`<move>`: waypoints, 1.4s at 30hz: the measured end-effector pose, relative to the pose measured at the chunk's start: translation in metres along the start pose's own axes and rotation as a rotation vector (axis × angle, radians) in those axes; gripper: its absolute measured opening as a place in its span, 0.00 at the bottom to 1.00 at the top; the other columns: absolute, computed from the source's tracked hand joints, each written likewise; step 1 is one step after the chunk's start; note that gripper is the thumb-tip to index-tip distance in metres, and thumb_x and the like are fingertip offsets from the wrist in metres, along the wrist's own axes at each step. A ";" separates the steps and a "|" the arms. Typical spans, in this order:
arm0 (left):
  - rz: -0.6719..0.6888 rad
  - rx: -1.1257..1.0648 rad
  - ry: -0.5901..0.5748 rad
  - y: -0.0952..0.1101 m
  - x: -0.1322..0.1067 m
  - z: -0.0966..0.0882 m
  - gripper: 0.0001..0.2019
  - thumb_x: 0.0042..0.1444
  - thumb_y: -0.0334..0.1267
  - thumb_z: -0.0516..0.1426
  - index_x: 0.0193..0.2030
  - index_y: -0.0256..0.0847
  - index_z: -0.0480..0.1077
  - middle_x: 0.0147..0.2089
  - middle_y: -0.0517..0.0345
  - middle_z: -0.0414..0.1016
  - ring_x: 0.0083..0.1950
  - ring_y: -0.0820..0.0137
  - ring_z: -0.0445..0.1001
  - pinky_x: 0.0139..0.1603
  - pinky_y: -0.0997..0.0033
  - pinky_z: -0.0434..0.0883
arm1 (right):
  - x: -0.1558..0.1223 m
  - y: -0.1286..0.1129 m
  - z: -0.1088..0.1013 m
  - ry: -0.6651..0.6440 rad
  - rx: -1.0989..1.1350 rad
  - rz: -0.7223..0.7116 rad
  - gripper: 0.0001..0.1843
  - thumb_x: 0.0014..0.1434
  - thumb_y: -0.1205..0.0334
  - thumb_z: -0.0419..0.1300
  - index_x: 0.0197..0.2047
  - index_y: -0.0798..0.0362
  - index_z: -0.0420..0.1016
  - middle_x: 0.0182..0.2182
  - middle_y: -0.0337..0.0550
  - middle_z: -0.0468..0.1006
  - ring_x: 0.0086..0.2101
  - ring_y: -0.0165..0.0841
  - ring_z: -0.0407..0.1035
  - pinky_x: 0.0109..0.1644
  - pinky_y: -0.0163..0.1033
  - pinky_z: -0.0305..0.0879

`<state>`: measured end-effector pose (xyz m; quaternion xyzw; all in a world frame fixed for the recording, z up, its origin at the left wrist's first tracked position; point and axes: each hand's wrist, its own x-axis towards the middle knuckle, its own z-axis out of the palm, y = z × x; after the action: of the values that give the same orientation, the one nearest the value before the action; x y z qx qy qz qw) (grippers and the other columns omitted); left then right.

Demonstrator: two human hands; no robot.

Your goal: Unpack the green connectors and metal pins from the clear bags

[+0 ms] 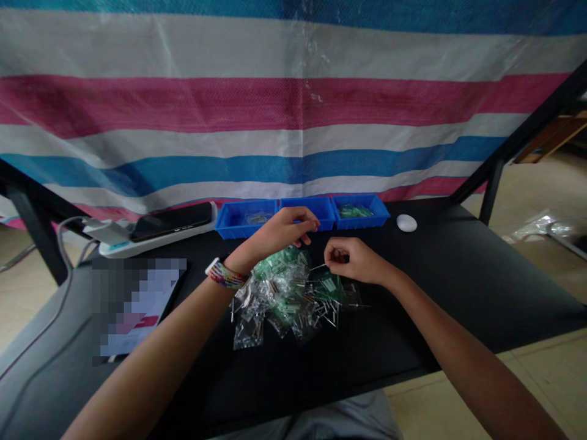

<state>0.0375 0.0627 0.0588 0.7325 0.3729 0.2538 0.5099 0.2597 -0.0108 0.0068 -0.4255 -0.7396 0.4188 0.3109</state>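
My left hand hovers over the middle of three blue trays, fingers curled together at the tips; I cannot make out what they pinch. My right hand is closed in a pinch on a thin metal pin that points left. Both hands are above a heap of small clear plastic bags with green parts and loose metal pins on the black table. A beaded band circles my left wrist.
A white power strip with a plugged charger and a dark phone on it lies at the back left. A blurred paper sheet lies left. A white round object sits right of the trays. A striped tarp hangs behind.
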 end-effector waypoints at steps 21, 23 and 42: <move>0.028 0.008 -0.042 0.005 -0.001 -0.002 0.10 0.58 0.45 0.65 0.35 0.40 0.76 0.26 0.60 0.72 0.26 0.75 0.69 0.24 0.75 0.62 | 0.008 -0.004 -0.006 0.452 0.373 -0.056 0.19 0.58 0.46 0.74 0.39 0.50 0.78 0.32 0.38 0.79 0.25 0.28 0.72 0.30 0.37 0.69; 0.074 -0.015 0.004 0.004 0.000 -0.001 0.10 0.56 0.44 0.67 0.35 0.40 0.76 0.29 0.59 0.74 0.27 0.75 0.70 0.25 0.75 0.63 | 0.009 -0.003 -0.006 0.438 0.439 -0.017 0.21 0.59 0.42 0.72 0.37 0.51 0.77 0.32 0.39 0.80 0.25 0.29 0.73 0.30 0.37 0.70; -0.002 -0.119 -0.039 0.007 -0.001 0.000 0.14 0.57 0.47 0.67 0.38 0.39 0.75 0.33 0.57 0.77 0.30 0.72 0.78 0.29 0.75 0.71 | 0.009 -0.007 -0.006 0.450 0.459 -0.037 0.19 0.54 0.46 0.76 0.34 0.50 0.78 0.29 0.38 0.79 0.25 0.29 0.71 0.31 0.38 0.70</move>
<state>0.0390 0.0599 0.0652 0.7054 0.3477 0.2608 0.5600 0.2583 -0.0030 0.0165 -0.4126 -0.5462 0.4645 0.5619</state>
